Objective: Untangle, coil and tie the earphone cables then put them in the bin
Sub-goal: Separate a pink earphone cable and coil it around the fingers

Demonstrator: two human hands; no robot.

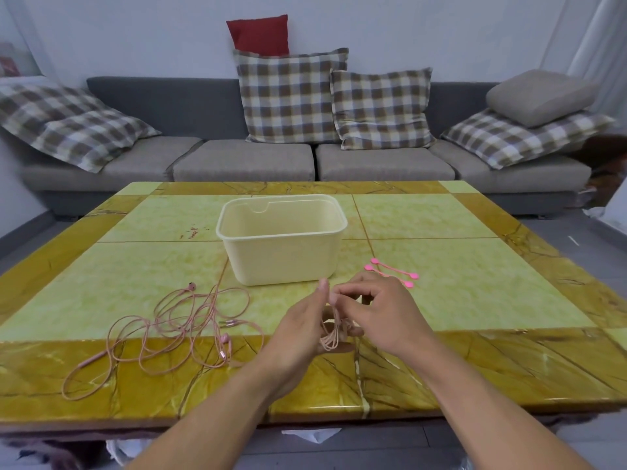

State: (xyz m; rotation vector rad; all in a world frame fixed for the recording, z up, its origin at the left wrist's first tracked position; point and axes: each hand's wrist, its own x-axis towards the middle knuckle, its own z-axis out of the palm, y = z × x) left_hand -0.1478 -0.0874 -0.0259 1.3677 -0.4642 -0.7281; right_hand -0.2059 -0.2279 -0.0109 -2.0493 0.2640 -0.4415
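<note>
Left hand (305, 329) holds a coiled pink earphone cable (330, 335) over the table's (475, 300) near edge; right hand (376, 308) apparently pinches its top. Keep loops even and tight before reaching for the pink ties (390, 271) beside the bin (281, 239).

No readable text, labels, brands or numbers anywhere.

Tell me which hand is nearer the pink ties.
Right. The right hand sits just in front of the pink ties, its knuckles almost at them. The left hand is farther off, to their left, holding the coiled cable with the right.
</note>
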